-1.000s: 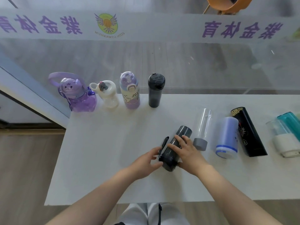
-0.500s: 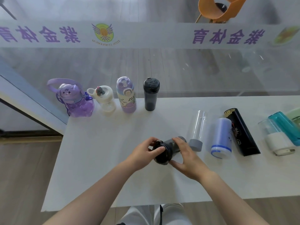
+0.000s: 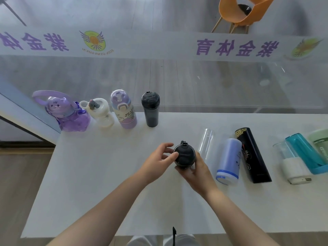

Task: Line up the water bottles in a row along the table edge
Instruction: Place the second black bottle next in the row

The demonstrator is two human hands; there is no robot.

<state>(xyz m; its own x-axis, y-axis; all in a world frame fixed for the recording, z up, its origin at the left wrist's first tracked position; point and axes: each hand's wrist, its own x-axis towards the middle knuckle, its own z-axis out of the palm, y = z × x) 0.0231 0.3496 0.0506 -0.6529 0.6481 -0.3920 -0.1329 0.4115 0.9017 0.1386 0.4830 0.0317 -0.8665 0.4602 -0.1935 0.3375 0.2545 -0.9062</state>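
Note:
A dark grey bottle stands upright mid-table, its black lid facing me. My right hand wraps its body from the right and below. My left hand touches the lid's left side with thumb and fingertips. Along the far edge of the white table stand several bottles in a row: a purple cat bottle, a white one, a lilac one and a dark grey one. Lying to the right are a clear tube, a blue bottle, a black one, a clear-and-white one, a teal one and a green one.
A glass wall with purple lettering rises just behind the table's far edge. An orange chair stands beyond the glass. Bare tabletop lies left of and in front of my hands. Wooden floor shows at the left.
The dark grey bottle went from lying on the table to standing upright in my hands. My left hand shifted from its side onto the lid.

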